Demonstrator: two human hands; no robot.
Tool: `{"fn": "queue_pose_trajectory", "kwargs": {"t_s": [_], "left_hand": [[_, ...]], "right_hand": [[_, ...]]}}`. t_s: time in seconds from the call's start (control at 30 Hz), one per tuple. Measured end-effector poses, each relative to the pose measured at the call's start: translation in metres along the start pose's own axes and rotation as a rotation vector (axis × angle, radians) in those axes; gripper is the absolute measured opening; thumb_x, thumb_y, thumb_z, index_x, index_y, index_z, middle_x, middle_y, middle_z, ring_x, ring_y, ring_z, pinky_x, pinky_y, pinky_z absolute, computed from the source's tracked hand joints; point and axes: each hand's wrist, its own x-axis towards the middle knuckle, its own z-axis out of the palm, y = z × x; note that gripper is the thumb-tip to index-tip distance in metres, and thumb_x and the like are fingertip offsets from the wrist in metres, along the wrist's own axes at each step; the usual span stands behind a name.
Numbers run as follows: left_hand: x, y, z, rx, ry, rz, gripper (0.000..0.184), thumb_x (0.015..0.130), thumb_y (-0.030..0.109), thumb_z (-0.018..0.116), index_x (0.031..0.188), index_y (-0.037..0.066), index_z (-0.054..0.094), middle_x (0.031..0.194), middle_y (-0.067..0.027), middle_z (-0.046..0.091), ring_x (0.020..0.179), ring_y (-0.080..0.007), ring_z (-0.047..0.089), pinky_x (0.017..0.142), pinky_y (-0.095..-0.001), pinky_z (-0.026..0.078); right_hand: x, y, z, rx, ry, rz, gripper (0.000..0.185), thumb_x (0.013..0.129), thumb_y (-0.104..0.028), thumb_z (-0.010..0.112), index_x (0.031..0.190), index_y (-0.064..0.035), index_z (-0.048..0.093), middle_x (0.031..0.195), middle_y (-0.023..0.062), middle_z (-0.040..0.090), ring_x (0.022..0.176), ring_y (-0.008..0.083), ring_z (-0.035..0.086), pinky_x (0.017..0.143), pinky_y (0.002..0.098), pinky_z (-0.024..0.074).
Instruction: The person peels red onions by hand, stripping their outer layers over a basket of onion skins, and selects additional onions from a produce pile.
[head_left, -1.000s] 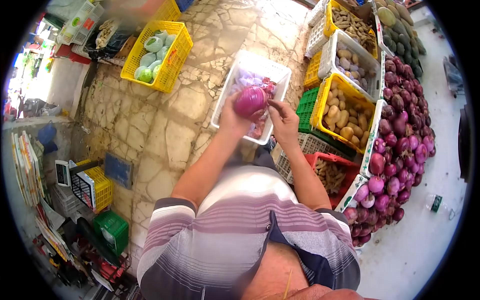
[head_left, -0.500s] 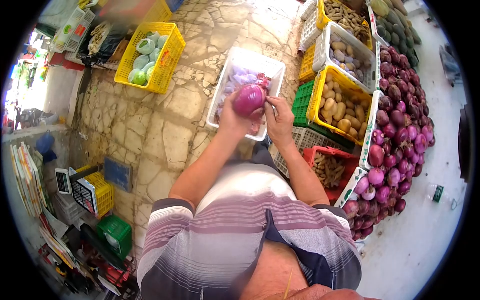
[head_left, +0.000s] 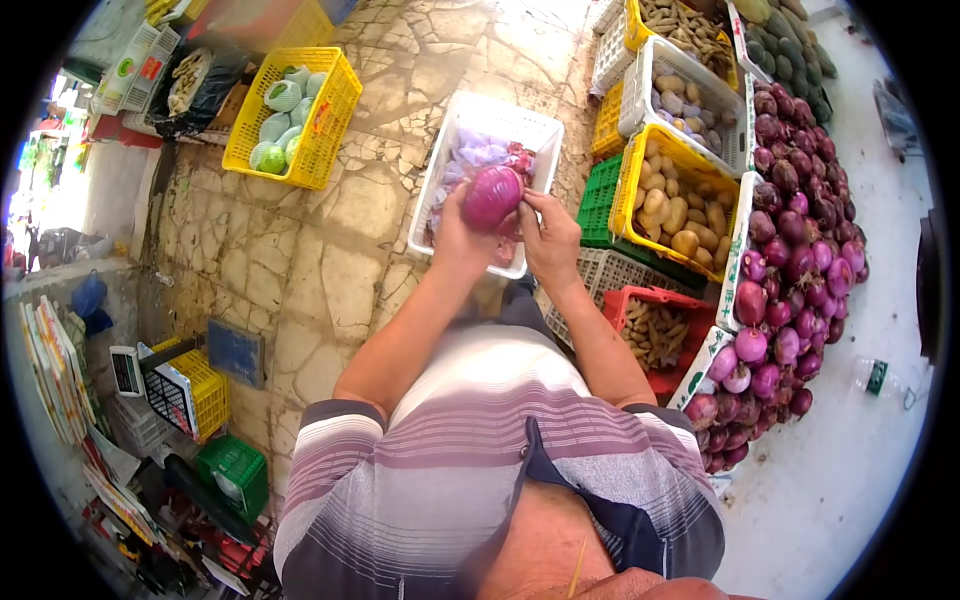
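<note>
Beneath the onion (head_left: 492, 198), a white crate (head_left: 510, 118) with purplish scraps (head_left: 480, 152).

Bright light made the upper left side look white, and the stone floor (head_left: 335, 270) glared near the top. The purple onion (head_left: 490, 198) had shiny spots (the bottom left was darker). Things bent and looked fuzzy near the round black edges.

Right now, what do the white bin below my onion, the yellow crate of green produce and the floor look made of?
White bin: likely smooth plastic, from its even colour and rounded corners.
Yellow crate: probably rigid plastic, given its uniform colour and openwork walls.
Floor: stone or patterned tile, mottled; irregular tan pieces with joints fit either.
</note>
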Motion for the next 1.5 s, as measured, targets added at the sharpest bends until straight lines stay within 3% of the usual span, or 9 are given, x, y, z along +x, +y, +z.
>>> {"fn": "queue_pose_trajectory", "kwargs": {"t_s": [0.17,0.23,0.33,0.53,0.87,1.07,1.27,1.37,1.5], "left_hand": [[0.004,-0.003,-0.005,0.041,0.004,0.028,0.049,0.102,0.038,0.044,0.134,0.003,0.056,0.131,-0.0161,0.065,0.121,-0.0308,0.064,0.107,-0.0511,0.05],[0.005,-0.004,-0.001,0.047,0.038,0.031,0.048,0.103,0.04,0.04,0.131,0.006,0.057,0.122,-0.0145,0.066,0.11,-0.0302,0.065,0.097,-0.0502,0.053],[0.003,0.0,-0.003,0.055,0.006,0.026,0.041,0.103,0.036,0.042,0.129,0.007,0.056,0.12,-0.0142,0.065,0.107,-0.0299,0.066,0.091,-0.0482,0.056],[0.011,-0.004,-0.017,0.064,-0.05,0.225,0.031,0.097,0.013,0.054,0.127,0.007,0.055,0.128,-0.0144,0.06,0.115,-0.0288,0.062,0.094,-0.0451,0.055],[0.016,-0.001,-0.024,0.474,-0.091,0.284,0.031,0.103,0.013,0.057,0.131,0.001,0.063,0.123,-0.0091,0.066,0.113,-0.0166,0.063,0.098,-0.0318,0.052],[0.013,0.011,-0.013,0.742,-0.208,0.266,0.026,0.102,0.011,0.062,0.124,0.0,0.069,0.116,-0.0058,0.072,0.099,-0.0122,0.067,0.087,-0.027,0.055],[0.015,0.021,-0.01,1.152,0.019,0.383,0.031,0.101,0.027,0.067,0.112,-0.001,0.073,0.094,-0.0061,0.071,0.083,-0.0109,0.066,0.072,-0.0255,0.053],[0.025,0.014,-0.015,0.691,0.148,0.286,0.033,0.1,0.031,0.068,0.109,0.0,0.072,0.088,-0.0047,0.07,0.079,-0.0106,0.065,0.066,-0.0246,0.052],[0.021,0.021,-0.027,0.832,0.127,0.205,0.029,0.1,0.026,0.068,0.114,0.001,0.068,0.093,-0.0047,0.07,0.077,-0.0102,0.065,0.067,-0.0233,0.053]], "right_hand": [[-0.003,0.01,0.002,-0.085,-0.025,0.027,0.014,0.092,-0.002,0.069,0.106,0.0018,0.07,0.101,0.0182,0.074,0.087,0.0272,0.073,0.08,0.0345,0.057],[-0.001,0.012,0.001,-0.082,-0.039,0.107,0.014,0.09,-0.002,0.07,0.104,0.0008,0.071,0.099,0.0183,0.074,0.085,0.0293,0.073,0.081,0.0376,0.0583],[0.001,0.002,-0.004,0.174,-0.082,0.238,0.027,0.091,-0.004,0.071,0.117,0.0021,0.068,0.106,0.0155,0.074,0.093,0.0224,0.072,0.086,0.0352,0.0573],[-0.006,0.018,0.005,0.604,-0.248,0.415,0.074,0.087,-0.007,0.076,0.149,0.0061,0.039,0.129,0.0151,0.062,0.116,0.0197,0.062,0.1,0.0313,0.0511],[-0.004,0.02,-0.01,0.778,-0.212,0.469,0.081,0.083,-0.004,0.076,0.153,0.0026,0.036,0.141,0.0144,0.052,0.124,0.0228,0.057,0.107,0.0341,0.047],[-0.006,0.029,-0.014,0.762,-0.288,0.459,0.084,0.08,-0.011,0.08,0.151,0.0042,0.038,0.14,0.0141,0.054,0.125,0.0221,0.056,0.11,0.0351,0.0442],[-0.018,0.039,-0.013,0.861,-0.35,0.601,0.086,0.081,-0.027,0.084,0.149,0.0042,0.042,0.136,0.0135,0.057,0.122,0.0215,0.058,0.109,0.0353,0.045],[-0.028,0.038,-0.007,1.048,-0.348,0.678,0.086,0.083,-0.034,0.083,0.148,0.003,0.042,0.135,0.013,0.058,0.12,0.0227,0.06,0.107,0.0374,0.0484],[-0.028,0.026,-0.006,1.22,-0.327,0.802,0.085,0.084,-0.039,0.082,0.148,0.0015,0.043,0.132,0.0121,0.058,0.12,0.0239,0.061,0.103,0.0403,0.0525]]}}
